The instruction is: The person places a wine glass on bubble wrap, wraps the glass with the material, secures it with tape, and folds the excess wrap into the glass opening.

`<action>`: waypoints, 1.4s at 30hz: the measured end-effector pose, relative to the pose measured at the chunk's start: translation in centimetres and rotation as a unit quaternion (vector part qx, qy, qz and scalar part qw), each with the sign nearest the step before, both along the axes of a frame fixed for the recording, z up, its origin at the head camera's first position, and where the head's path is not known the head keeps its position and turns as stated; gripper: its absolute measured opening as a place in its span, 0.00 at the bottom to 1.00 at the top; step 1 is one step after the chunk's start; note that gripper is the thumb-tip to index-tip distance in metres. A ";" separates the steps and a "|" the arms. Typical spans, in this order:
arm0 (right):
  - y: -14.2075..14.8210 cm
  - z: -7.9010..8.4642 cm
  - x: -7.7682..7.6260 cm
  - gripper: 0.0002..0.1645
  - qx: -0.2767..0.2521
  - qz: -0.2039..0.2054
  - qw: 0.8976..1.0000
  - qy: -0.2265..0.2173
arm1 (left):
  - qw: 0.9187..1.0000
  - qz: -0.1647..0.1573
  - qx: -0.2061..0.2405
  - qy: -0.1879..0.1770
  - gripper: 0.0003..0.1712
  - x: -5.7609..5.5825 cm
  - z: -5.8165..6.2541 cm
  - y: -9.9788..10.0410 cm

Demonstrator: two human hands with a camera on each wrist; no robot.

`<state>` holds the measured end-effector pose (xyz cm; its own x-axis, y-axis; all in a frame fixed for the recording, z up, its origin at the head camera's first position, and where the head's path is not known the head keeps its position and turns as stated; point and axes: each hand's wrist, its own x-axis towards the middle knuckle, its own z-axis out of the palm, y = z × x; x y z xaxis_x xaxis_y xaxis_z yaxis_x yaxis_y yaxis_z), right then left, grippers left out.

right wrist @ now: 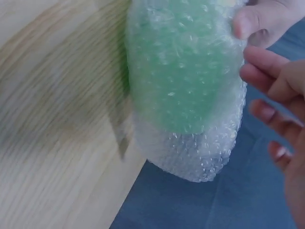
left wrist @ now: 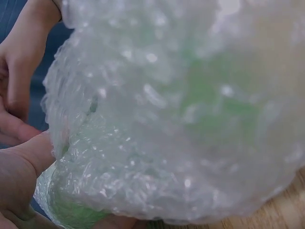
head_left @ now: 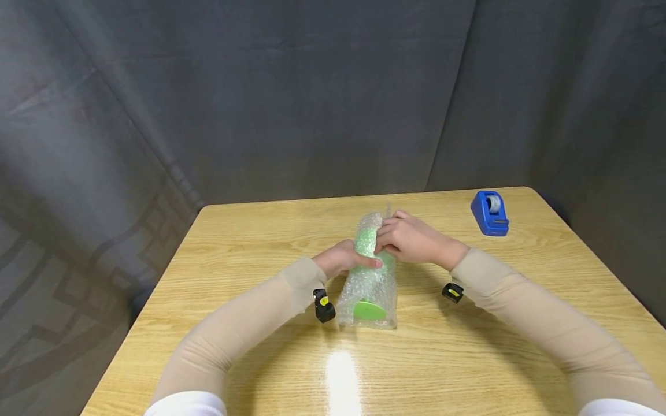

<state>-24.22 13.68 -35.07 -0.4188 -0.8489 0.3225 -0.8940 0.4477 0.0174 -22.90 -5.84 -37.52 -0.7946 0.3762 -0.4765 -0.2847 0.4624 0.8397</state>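
Observation:
A green object with a round, flat disc (head_left: 370, 310) at its near end lies lengthwise inside clear bubble wrap (head_left: 364, 289). My left hand (head_left: 344, 258) grips the bundle from the left, its thumb (right wrist: 246, 23) across the top. From the right, my right hand (head_left: 411, 238) curls over the bundle, thumb and finger pinching at the wrap's surface close to the left thumb. Its other fingers (right wrist: 279, 125) are loosely bent beside the wrap. A thin translucent strip (head_left: 388, 211) sticks up past the right hand. Bubble wrap (left wrist: 143, 124) fills most of the left wrist view.
A blue tape dispenser (head_left: 491, 215) with a clear roll stands at the back right of the wooden table (head_left: 250, 231). Dark grey curtains (head_left: 312, 104) hang behind and beside the table. A black wrist camera (head_left: 324, 306) sits close to the bundle's left side.

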 end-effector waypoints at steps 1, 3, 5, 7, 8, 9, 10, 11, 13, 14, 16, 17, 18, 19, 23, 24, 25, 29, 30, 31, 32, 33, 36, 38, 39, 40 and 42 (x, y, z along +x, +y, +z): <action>0.0 0.1 0.0 0.12 -0.002 0.003 1.000 0.002 | 1.000 0.002 0.000 -0.001 0.36 0.0 0.0 0.0; 0.1 0.1 0.0 0.12 -0.003 0.007 1.000 0.002 | 1.000 0.006 -0.005 -0.001 0.36 -0.1 -0.1 0.1; 0.2 0.2 0.0 0.13 0.001 0.006 1.000 0.002 | 1.000 0.011 -0.009 -0.004 0.36 -0.1 0.0 0.1; 0.3 0.2 0.0 0.13 0.003 0.003 1.000 0.002 | 1.000 0.012 -0.008 -0.004 0.35 -0.1 0.0 0.1; 0.3 0.2 0.0 0.14 0.003 0.001 1.000 0.001 | 1.000 0.012 -0.008 -0.004 0.35 -0.1 -0.1 0.1; 0.3 0.1 0.0 0.14 0.004 -0.001 1.000 0.001 | 1.000 0.012 -0.010 -0.004 0.35 -0.1 -0.1 0.1; 0.4 0.0 -0.1 0.14 0.005 -0.001 1.000 0.003 | 1.000 0.010 -0.009 -0.001 0.35 -0.1 -0.1 0.1; 0.4 -0.1 -0.1 0.14 0.003 0.000 1.000 0.006 | 1.000 0.008 -0.008 0.001 0.34 -0.1 -0.1 0.1; 0.4 -0.2 -0.2 0.14 -0.005 0.007 1.000 0.013 | 1.000 0.007 -0.004 0.002 0.33 -0.1 -0.2 0.1; 0.4 -0.3 -0.2 0.14 -0.010 0.011 1.000 0.017 | 1.000 0.007 -0.003 0.003 0.33 -0.1 -0.2 0.1; 0.5 -0.4 -0.2 0.14 -0.019 0.016 0.999 0.025 | 1.000 0.004 -0.001 0.007 0.31 0.0 -0.1 0.0; 0.5 -0.3 -0.2 0.14 -0.022 0.015 0.999 0.027 | 1.000 0.004 -0.001 0.006 0.31 -0.1 -0.1 0.0; 0.4 -0.3 -0.2 0.14 -0.024 0.015 0.999 0.025 | 1.000 0.005 -0.002 0.007 0.31 -0.1 -0.1 0.0; 0.4 -0.3 -0.2 0.14 -0.025 0.013 0.999 0.024 | 1.000 0.005 -0.001 0.007 0.31 -0.1 -0.1 0.0; 0.1 -0.4 -0.2 0.15 -0.024 0.002 1.000 0.010 | 1.000 -0.004 0.006 0.012 0.29 0.0 -0.1 -0.1; 0.0 -0.4 -0.2 0.15 -0.026 0.000 1.000 0.004 | 1.000 -0.008 0.008 0.013 0.28 0.0 -0.1 -0.1; -0.2 -0.4 -0.2 0.15 -0.025 0.000 1.000 -0.004 | 1.000 -0.011 0.008 0.014 0.28 0.0 -0.1 -0.1; -0.8 -0.2 0.0 0.18 -0.008 -0.014 0.999 -0.052 | 1.000 -0.017 -0.003 0.018 0.28 -0.1 -0.2 -0.1; -0.9 -0.1 0.1 0.17 -0.005 -0.024 0.997 -0.067 | 1.000 -0.015 -0.008 0.018 0.29 -0.1 -0.2 -0.1; -0.9 -0.1 0.1 0.16 -0.005 -0.040 0.996 -0.084 | 1.000 -0.014 -0.005 0.016 0.29 -0.1 -0.2 -0.1; -0.9 0.0 0.1 0.15 -0.012 -0.062 0.993 -0.104 | 1.000 -0.013 -0.004 0.013 0.30 -0.1 -0.2 -0.1; -0.9 0.1 0.1 0.13 -0.024 -0.088 0.988 -0.128 | 1.000 -0.012 0.000 0.011 0.31 -0.1 -0.2 -0.1; -0.3 0.2 -0.1 0.06 -0.083 -0.173 0.955 -0.225 | 1.000 -0.010 0.007 0.003 0.31 -0.1 -0.2 0.0; 0.1 0.2 -0.3 0.11 -0.121 -0.222 0.920 -0.298 | 1.000 -0.008 0.002 0.003 0.32 0.0 -0.2 0.0; 0.3 0.1 -0.3 0.17 -0.135 -0.241 0.901 -0.334 | 1.000 -0.007 0.002 0.002 0.32 0.0 -0.2 0.0; 0.5 0.0 -0.4 0.23 -0.141 -0.259 0.881 -0.369 | 1.000 -0.007 -0.004 0.003 0.35 0.0 -0.1 -0.1; 0.8 -0.3 -0.3 0.38 -0.146 -0.287 0.834 -0.448 | 1.000 -0.007 -0.011 0.005 0.38 0.1 -0.1 -0.1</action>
